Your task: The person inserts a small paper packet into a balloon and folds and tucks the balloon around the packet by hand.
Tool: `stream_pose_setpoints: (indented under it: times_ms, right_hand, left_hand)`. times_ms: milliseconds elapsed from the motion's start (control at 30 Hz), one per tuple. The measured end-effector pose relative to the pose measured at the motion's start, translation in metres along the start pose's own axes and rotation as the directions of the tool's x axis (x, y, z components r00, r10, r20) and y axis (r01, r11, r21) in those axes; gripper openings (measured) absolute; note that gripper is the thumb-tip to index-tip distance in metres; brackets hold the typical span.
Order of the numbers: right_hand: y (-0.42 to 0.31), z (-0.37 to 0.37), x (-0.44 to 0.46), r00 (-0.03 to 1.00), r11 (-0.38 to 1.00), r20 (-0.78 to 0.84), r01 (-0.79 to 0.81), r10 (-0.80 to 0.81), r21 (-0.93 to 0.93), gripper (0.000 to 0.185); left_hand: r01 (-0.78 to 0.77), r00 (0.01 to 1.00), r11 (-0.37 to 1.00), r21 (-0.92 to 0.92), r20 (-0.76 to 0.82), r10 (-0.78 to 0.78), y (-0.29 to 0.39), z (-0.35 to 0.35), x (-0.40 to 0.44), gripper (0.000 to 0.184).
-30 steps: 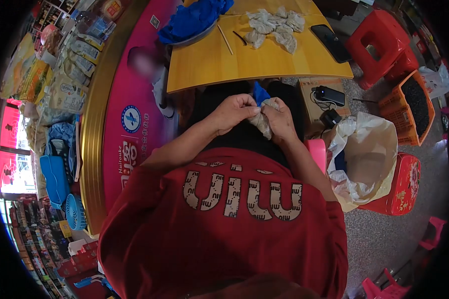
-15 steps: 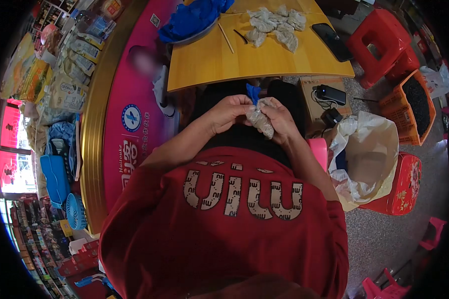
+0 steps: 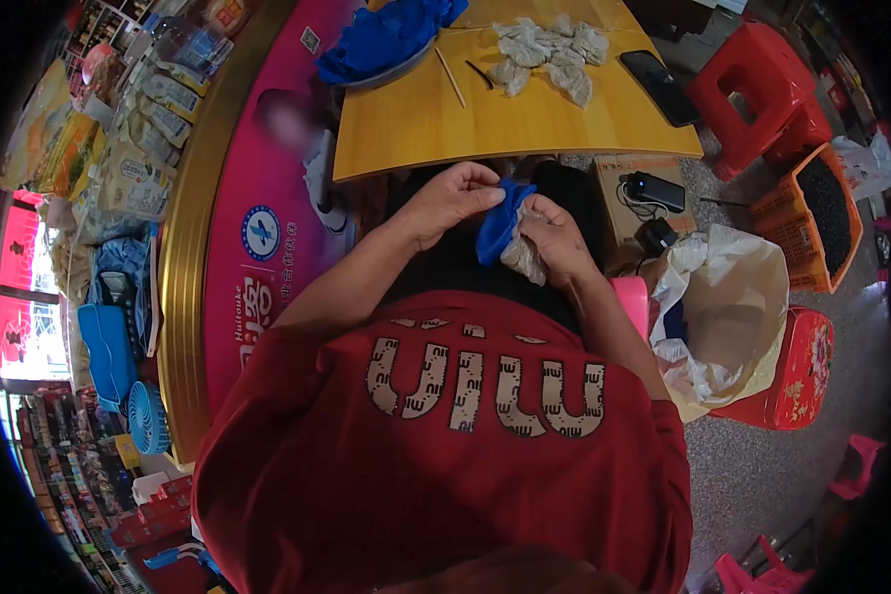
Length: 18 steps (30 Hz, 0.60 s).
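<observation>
In front of my lap, my left hand (image 3: 455,205) pinches the top edge of a thin blue piece of fabric or netting (image 3: 497,230) between thumb and fingers. My right hand (image 3: 557,243) is closed round a small clear plastic bag (image 3: 525,259) with pale, grainy contents. The blue piece hangs open against the left side of the bag and partly covers it. On the yellow table (image 3: 406,129) beyond lie several similar knotted plastic bags (image 3: 569,74), and a heap of blue material (image 3: 386,42) fills a dish at its left.
A thin stick (image 3: 450,77) and a black phone (image 3: 658,87) rest on the table. To my right stand a bin with a pale liner (image 3: 752,327), a red stool (image 3: 752,84), an orange crate (image 3: 812,223) and a cardboard box (image 3: 619,223). A pink, gold-edged counter (image 3: 267,178) runs along my left.
The blue piece, bunched small above the bag before, is now spread down over the bag's left side. My left hand has shifted up and away from the bag onto the blue edge.
</observation>
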State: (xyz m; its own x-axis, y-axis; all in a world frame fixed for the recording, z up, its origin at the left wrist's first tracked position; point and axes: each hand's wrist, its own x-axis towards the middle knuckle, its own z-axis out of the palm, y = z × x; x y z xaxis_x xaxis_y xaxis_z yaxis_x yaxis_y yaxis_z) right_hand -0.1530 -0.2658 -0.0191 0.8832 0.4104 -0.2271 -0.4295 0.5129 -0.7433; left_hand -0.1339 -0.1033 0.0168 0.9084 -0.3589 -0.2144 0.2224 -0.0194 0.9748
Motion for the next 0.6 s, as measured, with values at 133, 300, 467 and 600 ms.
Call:
stream_pose_setpoints:
  times_ms: [133, 300, 467, 600]
  right_hand:
    - [0.004, -0.002, 0.002, 0.999, 0.994, -0.034, 0.034, -0.037, -0.103, 0.008]
    - [0.011, -0.006, 0.007, 0.967, 0.933, -0.199, 0.08, -0.158, -0.352, 0.009]
    - [0.006, -0.004, 0.004, 0.995, 0.999, -0.1, -0.022, 0.018, -0.037, 0.022]
    - [-0.002, 0.003, -0.005, 0.995, 0.994, 0.09, 0.055, -0.046, -0.099, 0.038]
  left_hand:
    - [0.274, 0.955, 0.949, -0.159, 0.162, -0.248, -0.005, 0.006, 0.0, 0.022]
    - [0.214, 0.977, 0.929, -0.302, 0.093, -0.194, -0.017, 0.013, 0.001, 0.017]
    - [0.286, 0.958, 0.876, -0.388, 0.116, -0.261, -0.026, 0.007, 0.002, 0.017]
    - [0.355, 0.932, 0.761, -0.543, 0.138, -0.336, -0.035, -0.007, 0.002, 0.016]
